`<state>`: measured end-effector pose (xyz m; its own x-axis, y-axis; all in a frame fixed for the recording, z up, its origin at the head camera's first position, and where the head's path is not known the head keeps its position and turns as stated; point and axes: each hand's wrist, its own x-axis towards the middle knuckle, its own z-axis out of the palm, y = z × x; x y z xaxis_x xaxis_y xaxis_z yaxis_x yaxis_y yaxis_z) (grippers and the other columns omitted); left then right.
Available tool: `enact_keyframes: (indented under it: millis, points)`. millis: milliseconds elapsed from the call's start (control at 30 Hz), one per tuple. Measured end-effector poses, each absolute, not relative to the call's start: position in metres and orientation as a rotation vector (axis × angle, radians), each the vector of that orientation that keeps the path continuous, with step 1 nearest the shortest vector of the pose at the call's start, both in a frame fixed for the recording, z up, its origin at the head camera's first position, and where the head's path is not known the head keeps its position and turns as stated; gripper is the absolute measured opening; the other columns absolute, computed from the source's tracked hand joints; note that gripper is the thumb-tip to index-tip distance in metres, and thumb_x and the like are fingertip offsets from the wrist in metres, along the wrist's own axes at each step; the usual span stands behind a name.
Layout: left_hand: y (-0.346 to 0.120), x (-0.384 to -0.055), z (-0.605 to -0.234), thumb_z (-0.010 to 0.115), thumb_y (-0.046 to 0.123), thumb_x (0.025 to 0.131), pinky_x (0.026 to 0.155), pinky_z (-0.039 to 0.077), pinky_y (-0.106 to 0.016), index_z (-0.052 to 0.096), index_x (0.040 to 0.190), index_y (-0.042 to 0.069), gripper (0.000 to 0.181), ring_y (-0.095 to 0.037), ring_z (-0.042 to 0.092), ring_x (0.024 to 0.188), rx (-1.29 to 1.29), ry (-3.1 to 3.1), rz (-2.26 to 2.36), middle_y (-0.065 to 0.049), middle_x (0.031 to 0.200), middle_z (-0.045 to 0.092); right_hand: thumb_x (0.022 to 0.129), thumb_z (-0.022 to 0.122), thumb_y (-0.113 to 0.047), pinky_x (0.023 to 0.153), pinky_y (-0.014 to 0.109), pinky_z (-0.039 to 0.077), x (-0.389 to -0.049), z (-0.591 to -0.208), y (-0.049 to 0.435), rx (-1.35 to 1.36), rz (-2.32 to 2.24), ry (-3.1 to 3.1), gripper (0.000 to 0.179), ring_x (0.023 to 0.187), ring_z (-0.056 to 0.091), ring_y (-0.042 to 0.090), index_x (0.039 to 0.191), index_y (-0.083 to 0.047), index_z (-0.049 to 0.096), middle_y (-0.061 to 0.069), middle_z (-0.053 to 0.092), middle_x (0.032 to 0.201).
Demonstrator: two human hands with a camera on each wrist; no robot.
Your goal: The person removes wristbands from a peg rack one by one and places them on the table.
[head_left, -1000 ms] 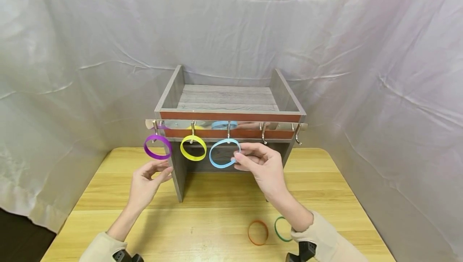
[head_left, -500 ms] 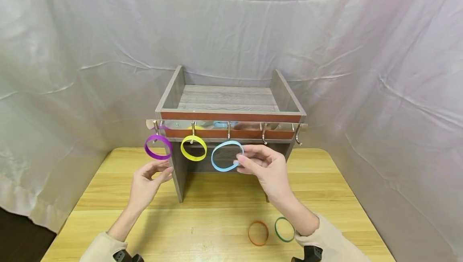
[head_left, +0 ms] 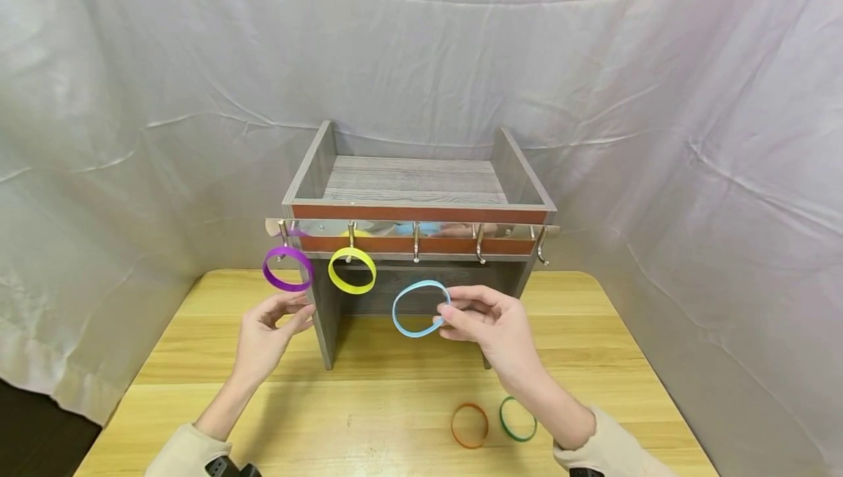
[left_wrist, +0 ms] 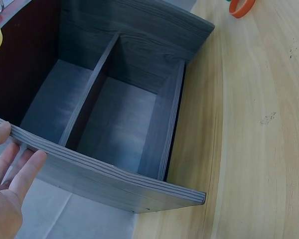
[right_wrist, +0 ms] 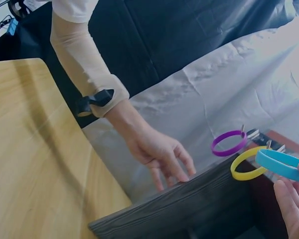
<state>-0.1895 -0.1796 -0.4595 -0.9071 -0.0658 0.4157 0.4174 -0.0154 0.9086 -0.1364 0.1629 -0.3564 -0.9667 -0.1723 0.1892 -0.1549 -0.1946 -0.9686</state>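
Observation:
My right hand (head_left: 490, 327) pinches a light blue silicone wristband (head_left: 395, 314) by its right side, in front of the rack and below the middle hook (head_left: 416, 243). The same blue wristband (right_wrist: 279, 165) shows at the right of the right wrist view. My left hand (head_left: 263, 338) is at the front edge of the left side panel (head_left: 323, 323), fingers loosely extended; the left wrist view shows its fingertips (left_wrist: 35, 162) along the panel's outer side. A purple wristband (head_left: 287, 287) hangs on the leftmost hook, and a yellow wristband (head_left: 352, 289) on the one beside it.
The grey wooden shelf unit (head_left: 421, 177) bears a metal hook rail (head_left: 388, 228) across its front. On the wooden table (head_left: 296, 426) lie an orange wristband (head_left: 453, 433) and a green wristband (head_left: 506, 429), near my right forearm. Grey curtains (head_left: 421, 45) surround the table.
My right hand has drawn the light blue wristband down and slightly right, away from the middle hook. The left hand stays at the side panel.

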Motion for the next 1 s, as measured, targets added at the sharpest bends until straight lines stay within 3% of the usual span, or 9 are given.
enact_keyframes:
  millis: [300, 467, 733, 1000]
  points:
    - [-0.179, -0.191, -0.459, 0.071, -0.015, 0.091, 0.076, 0.071, -0.029, 0.065, 0.113, -0.019, 0.023, -0.001, 0.075, 0.087, -0.378, -1.925, -1.987, 0.01, 0.095, 0.078, 0.092, 0.077, 0.003, 0.08, 0.031, 0.073, -0.138, -0.387, 0.173, -0.289, -2.322, 2.009, 0.023, 0.083, 0.079, 0.008, 0.107, -0.015, 0.076, -0.005, 0.077, 0.091]
    - [-0.179, -0.191, -0.46, 0.071, -0.016, 0.091, 0.075, 0.071, -0.029, 0.066, 0.113, -0.019, 0.023, -0.001, 0.075, 0.087, -0.383, -1.919, -1.99, 0.01, 0.095, 0.078, 0.093, 0.076, 0.001, 0.082, 0.031, 0.073, -0.138, -0.41, 0.179, -0.22, -2.236, 2.042, 0.022, 0.083, 0.078, 0.009, 0.115, -0.003, 0.074, -0.006, 0.076, 0.092]
    - [-0.18, -0.191, -0.461, 0.071, -0.015, 0.091, 0.075, 0.071, -0.03, 0.066, 0.113, -0.018, 0.023, -0.002, 0.075, 0.087, -0.384, -1.921, -1.991, 0.01, 0.096, 0.078, 0.093, 0.078, -0.004, 0.082, 0.028, 0.073, -0.134, -0.448, 0.182, -0.144, -2.134, 2.048, 0.039, 0.086, 0.078, 0.008, 0.125, 0.015, 0.064, -0.003, 0.078, 0.095]
    - [-0.181, -0.191, -0.462, 0.071, -0.015, 0.092, 0.076, 0.071, -0.031, 0.065, 0.114, -0.019, 0.023, -0.002, 0.075, 0.088, -0.403, -1.918, -1.992, 0.01, 0.097, 0.078, 0.095, 0.078, -0.008, 0.082, 0.023, 0.072, -0.129, -0.483, 0.187, -0.104, -2.052, 1.977, 0.047, 0.088, 0.079, 0.007, 0.13, 0.018, 0.059, -0.002, 0.076, 0.098]
